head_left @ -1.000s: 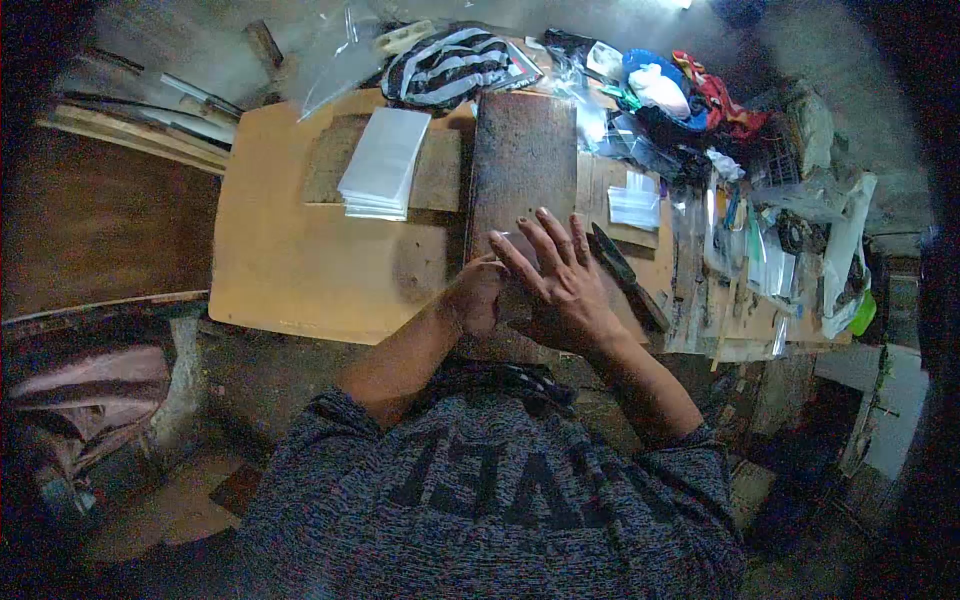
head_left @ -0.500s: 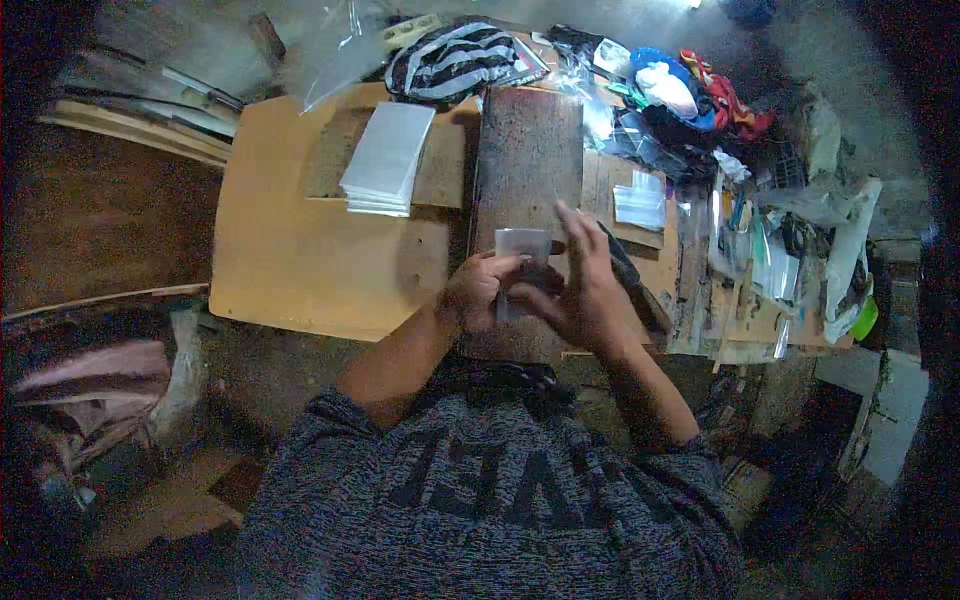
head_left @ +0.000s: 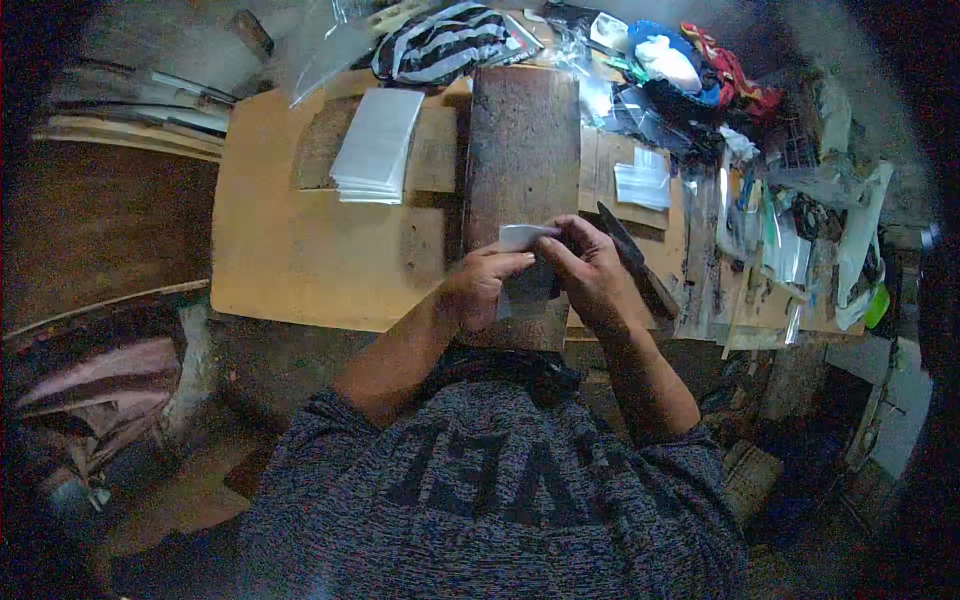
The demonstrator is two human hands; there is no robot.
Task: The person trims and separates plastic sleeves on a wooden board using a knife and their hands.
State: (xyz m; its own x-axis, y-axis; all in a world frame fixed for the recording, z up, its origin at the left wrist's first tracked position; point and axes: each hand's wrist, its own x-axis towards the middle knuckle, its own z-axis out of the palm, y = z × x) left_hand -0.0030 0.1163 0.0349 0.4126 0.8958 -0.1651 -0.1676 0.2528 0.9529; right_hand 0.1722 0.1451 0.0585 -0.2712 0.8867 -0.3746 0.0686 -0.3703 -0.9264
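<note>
Right hand (head_left: 597, 276), splayed earlier, now pinching pale sheet (head_left: 522, 237) at two-o'clock corner; left hand (head_left: 480, 286) gripping sheet's nine-o'clock side.

Smooth, plastic-looking sheet (head_left: 520, 236), rough, worn wooden board (head_left: 522, 150), matt cloth shirt (head_left: 490, 550)

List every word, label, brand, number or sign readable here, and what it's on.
Shirt: large dark block letters across the chest; one looks like "E", one like "V". Folds and angle leave the whole word uncertain.
Printed piece by the striped bag: some print, too small and blurred to read.
Held sheet, white stack: no readable text.
No number or sign can be made out.
</note>
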